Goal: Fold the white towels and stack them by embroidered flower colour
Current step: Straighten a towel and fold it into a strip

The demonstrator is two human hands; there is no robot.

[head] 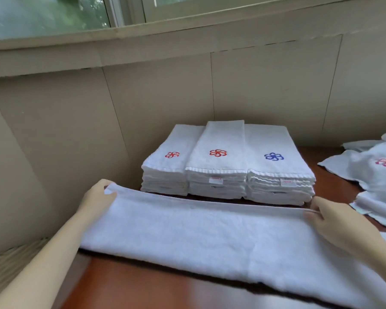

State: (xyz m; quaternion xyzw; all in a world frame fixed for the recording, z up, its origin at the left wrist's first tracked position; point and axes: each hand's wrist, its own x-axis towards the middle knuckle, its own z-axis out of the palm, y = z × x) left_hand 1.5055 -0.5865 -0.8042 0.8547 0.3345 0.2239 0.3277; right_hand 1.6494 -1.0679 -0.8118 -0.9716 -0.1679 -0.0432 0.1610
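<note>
White towel (198,237): left hand (98,196), right hand (334,221)

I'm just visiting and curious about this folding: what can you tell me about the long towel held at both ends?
The long towel is plain white, fluffy terry-looking cloth, folded lengthwise into a wide band. It lies flat across the reddish-brown table, just in front of the three folded stacks. The left hand pinches its far left corner and the right hand pinches its far right hem. No embroidered flower shows on it.
</note>
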